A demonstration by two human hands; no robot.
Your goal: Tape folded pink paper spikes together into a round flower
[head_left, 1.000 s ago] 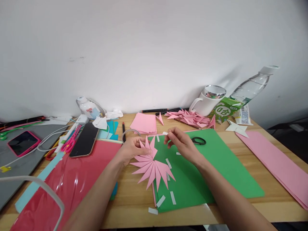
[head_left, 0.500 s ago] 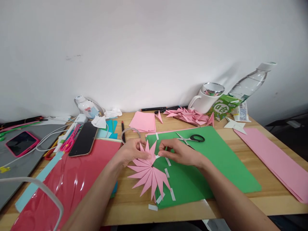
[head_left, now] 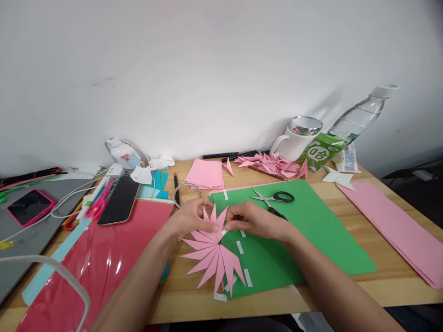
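Pinching upper spikes of pink folded-paper star w/ L hand, thumb on top and fingers behind, grip narrow. Holding small white strip btw thumb and fingertips of R hand, also in narrow pinch, close to the centre of star, at upper R side of it. Not possible to tell if already stuck there or only held above. Having star nr middle of front edge of worktop, w/ R part of it over L edge of green sheets. Not clear if lying flat or a bit lifted. Also to see on green sheets: several loose white strips along L edge, and black-handled scissors nr back edge, blades a bit apart, partly behind R hand. Along back edge of worktop, from L to R: pink paper squares, heap of pink folded pieces, white mug w/ shiny rim, green box, clear plastic bottle nr back R corner. Towards R edge: long pink sheets, w/ white paper star at far end. Towards L edge: glossy red sheet, w/ dark smartphone at its back edge, next to pink scissors.
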